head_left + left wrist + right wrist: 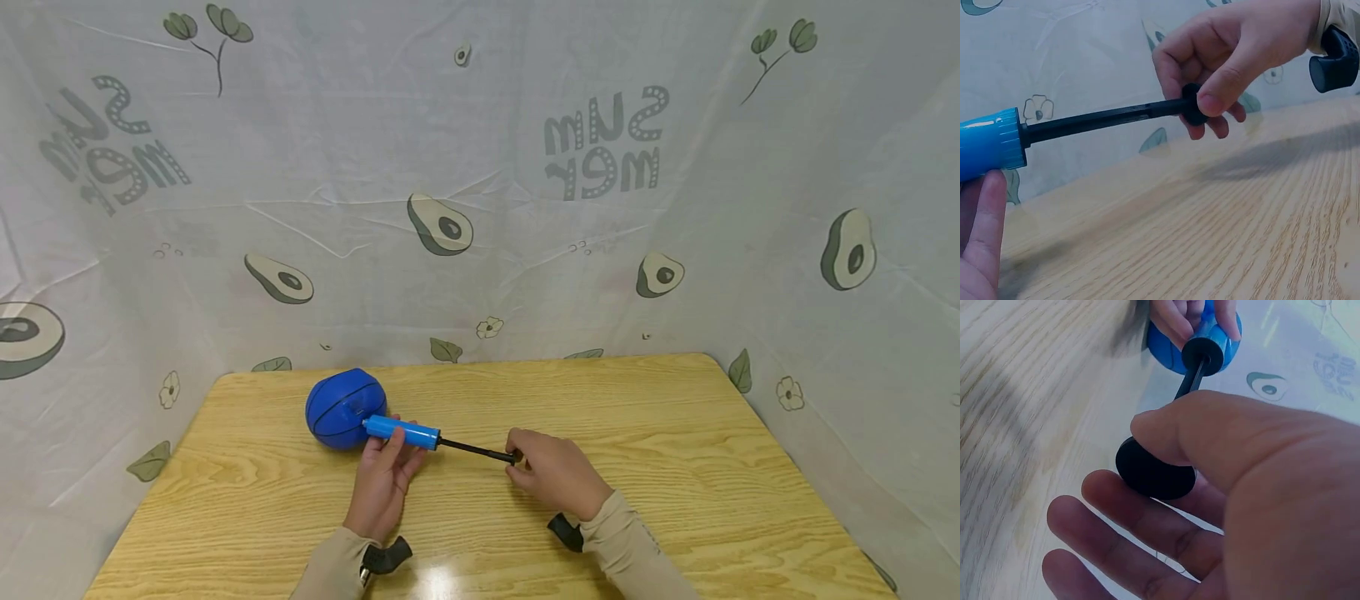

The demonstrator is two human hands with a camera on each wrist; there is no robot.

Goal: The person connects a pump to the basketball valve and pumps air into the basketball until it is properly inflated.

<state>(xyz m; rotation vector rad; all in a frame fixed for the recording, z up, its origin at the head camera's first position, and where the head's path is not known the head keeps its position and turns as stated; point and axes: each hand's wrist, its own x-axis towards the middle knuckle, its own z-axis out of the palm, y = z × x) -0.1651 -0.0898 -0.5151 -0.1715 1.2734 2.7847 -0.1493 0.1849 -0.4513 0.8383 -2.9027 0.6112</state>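
A blue ball (341, 410) with black seams sits at the left of the table. Against its right side lies the tip of a blue hand pump (408, 434), whose barrel my left hand (381, 487) grips between thumb and fingers. The black pump rod (474, 451) is drawn well out of the barrel toward the right. At its end my right hand (558, 473) pinches the round black handle (1154, 472) between thumb and fingers. Whether the pump's needle is inside the ball is too small to tell.
The wooden table (675, 467) has a patterned white cloth (510, 150) hanging behind it and at both sides. A black wrist-worn piece (388, 555) is on the left wrist, and another black piece (566, 532) on the right.
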